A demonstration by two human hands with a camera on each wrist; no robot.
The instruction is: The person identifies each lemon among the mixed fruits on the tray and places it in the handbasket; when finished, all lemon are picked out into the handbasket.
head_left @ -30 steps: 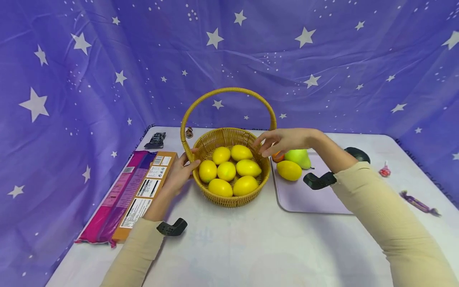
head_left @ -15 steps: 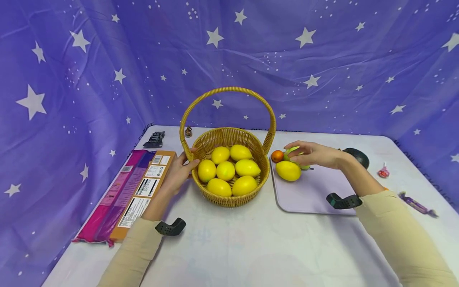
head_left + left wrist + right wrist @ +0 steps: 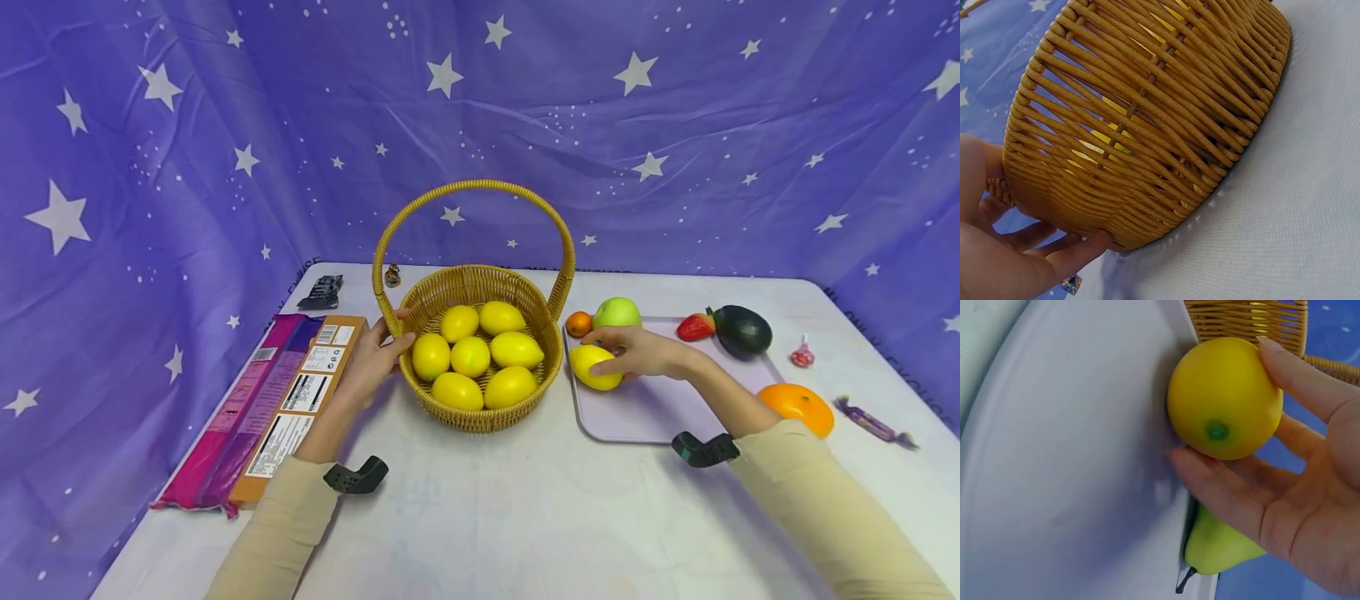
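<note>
A round wicker basket (image 3: 480,423) with a tall arched handle holds several yellow lemons (image 3: 470,357). At its left side my left hand (image 3: 371,362) grips the rim near the handle's foot, fingers against the woven wall (image 3: 1122,156) in the left wrist view. Over the lilac tray (image 3: 637,421) my right hand (image 3: 637,352) pinches another lemon (image 3: 1225,397) between thumb and fingers, low at the tray's left edge. Behind this hand sits a green pear (image 3: 617,312), partly covered by it, with a small orange fruit (image 3: 579,323) beside it.
On the right are a strawberry (image 3: 696,326), a dark avocado (image 3: 742,331), an orange (image 3: 798,408) partly behind the sleeve, and wrapped candies (image 3: 876,423). A pink-purple package (image 3: 225,433) and a brown box (image 3: 300,417) lie left. A black wrapper (image 3: 322,292) is farther back.
My right hand has moved from the basket's right rim to the tray and taken hold of the lemon there, which is now slightly tilted. My left hand has stayed on the basket.
</note>
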